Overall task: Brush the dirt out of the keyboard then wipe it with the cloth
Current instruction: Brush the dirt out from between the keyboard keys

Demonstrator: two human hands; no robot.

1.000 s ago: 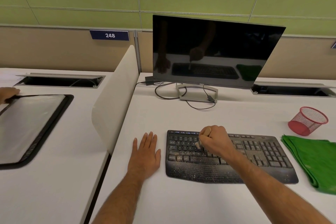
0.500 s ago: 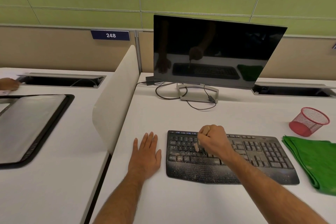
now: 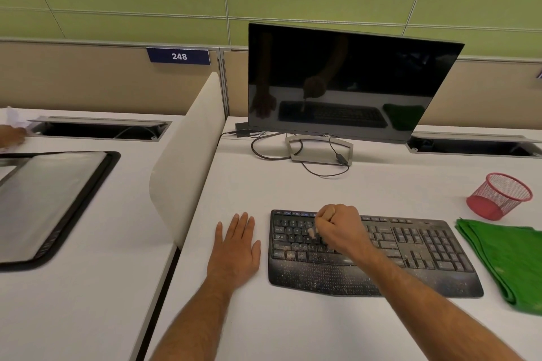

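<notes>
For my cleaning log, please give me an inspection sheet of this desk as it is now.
Surface: white desk, a white divider on its left edge.
Job's things: black keyboard speckled with dirt, thickest on the palm rest; small brush on the left keys; green cloth folded to the right, unused.
Clutter: red mesh cup behind the cloth.
Hands: right hand grips the brush; left hand rests flat on the desk beside the keyboard.
Cables: dark cables loop around the monitor stand.
Surroundings: dark Dell monitor; sign 248; another person's hand at the neighbouring desk.
</notes>
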